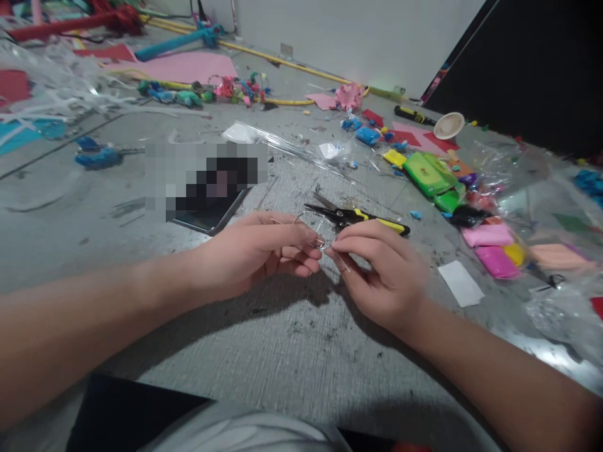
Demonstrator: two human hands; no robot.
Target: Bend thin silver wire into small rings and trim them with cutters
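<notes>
Thin silvery wire (316, 242) runs between my two hands near the middle of the view. My left hand (277, 245) pinches it between thumb and fingers, with a bent end standing up above the fingertips. The fingertips of my right hand (372, 260) are closed on the same wire, and a thin end sticks out below them. Only a small gap separates the hands. Just behind my right hand lie black and yellow pliers (346, 216), partly hidden by its knuckles.
A phone (207, 210) lies beyond my left hand. Long thin wires (292, 147) lie further back. Colourful clay packets (431, 172) and a white card (460, 284) are on the right. Blue and red wrapped sticks (172, 44) lie at the back left.
</notes>
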